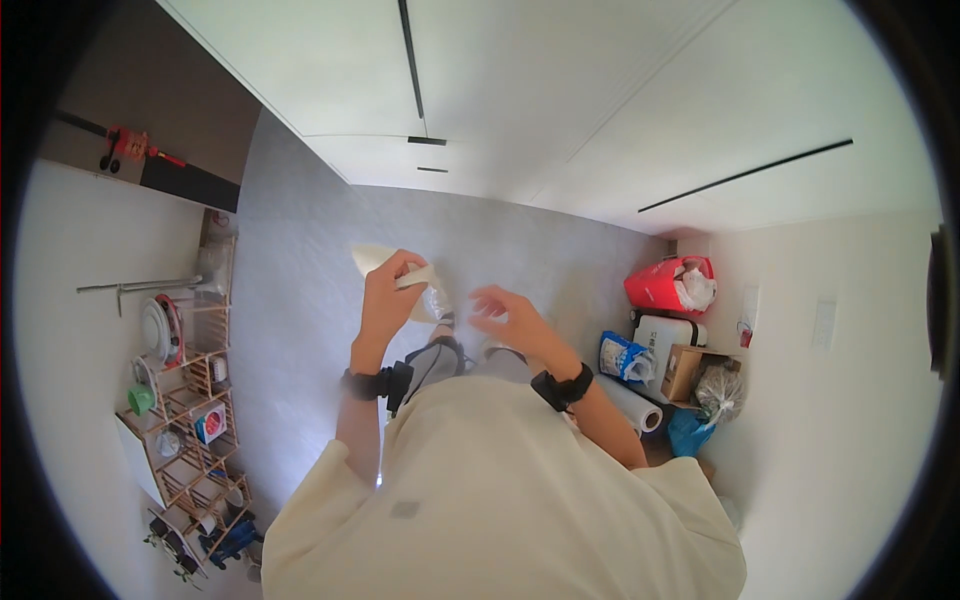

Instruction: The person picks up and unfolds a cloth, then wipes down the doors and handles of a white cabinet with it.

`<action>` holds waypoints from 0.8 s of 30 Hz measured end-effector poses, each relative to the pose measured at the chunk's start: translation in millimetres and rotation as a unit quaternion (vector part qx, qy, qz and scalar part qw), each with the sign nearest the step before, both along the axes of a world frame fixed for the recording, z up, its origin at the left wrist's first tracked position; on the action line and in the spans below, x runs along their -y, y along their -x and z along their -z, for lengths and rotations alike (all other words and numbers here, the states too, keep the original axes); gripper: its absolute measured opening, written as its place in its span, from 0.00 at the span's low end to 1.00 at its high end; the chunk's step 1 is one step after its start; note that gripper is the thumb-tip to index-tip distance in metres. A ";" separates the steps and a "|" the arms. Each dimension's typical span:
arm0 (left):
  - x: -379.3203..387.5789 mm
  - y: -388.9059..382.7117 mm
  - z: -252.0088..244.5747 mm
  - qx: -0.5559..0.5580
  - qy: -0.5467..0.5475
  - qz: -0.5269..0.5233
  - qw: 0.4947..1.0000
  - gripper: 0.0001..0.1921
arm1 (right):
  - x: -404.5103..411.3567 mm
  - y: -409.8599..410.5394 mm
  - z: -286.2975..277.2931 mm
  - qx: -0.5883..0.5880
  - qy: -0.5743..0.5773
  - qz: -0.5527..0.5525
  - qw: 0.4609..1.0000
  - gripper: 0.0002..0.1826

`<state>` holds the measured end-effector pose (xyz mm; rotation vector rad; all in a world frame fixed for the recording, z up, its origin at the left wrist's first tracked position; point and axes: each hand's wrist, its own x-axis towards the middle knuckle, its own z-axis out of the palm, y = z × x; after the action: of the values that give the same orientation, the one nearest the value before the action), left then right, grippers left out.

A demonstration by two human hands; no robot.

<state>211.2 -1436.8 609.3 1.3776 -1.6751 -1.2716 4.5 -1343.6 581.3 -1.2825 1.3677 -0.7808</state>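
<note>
My left hand [394, 289] pinches the handle or edge of a cream-coloured bag [369, 259], which hangs below the fingers over the grey floor. Clear plastic [437, 298] shows at the bag's right side; what it wraps cannot be told. Part of the bag is hidden behind my left hand. To the right, apart from the bag, my right hand [504, 313] is raised with its fingers spread and slightly blurred, holding nothing. Black bands with small devices are strapped round both wrists.
White cabinets [487, 97] with black handles stand ahead. On the right are a red bag [660, 286], a white case [660, 337], a blue-and-white packet [622, 358], a cardboard box [681, 375] and a white roll [634, 405]. A wooden rack [184, 405] with household items lines the left wall.
</note>
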 end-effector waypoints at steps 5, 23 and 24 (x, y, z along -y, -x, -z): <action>39.5 -22.4 -4.8 0.008 -0.019 -0.027 0.999 0.08 | 13.0 35.0 131.2 0.019 -0.105 0.034 0.994 0.16; 137.3 -136.8 39.5 -0.096 -0.144 -0.208 0.963 0.09 | 34.1 178.0 172.8 0.108 -0.364 0.470 0.797 0.28; 139.5 -136.2 33.5 -0.114 -0.158 -0.214 0.957 0.09 | 36.0 184.5 171.6 0.109 -0.326 0.498 0.796 0.30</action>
<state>347.4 -1576.4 575.8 1.5976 -0.9762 -1.4096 -180.0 -1379.6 409.7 0.1581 1.8705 -0.9553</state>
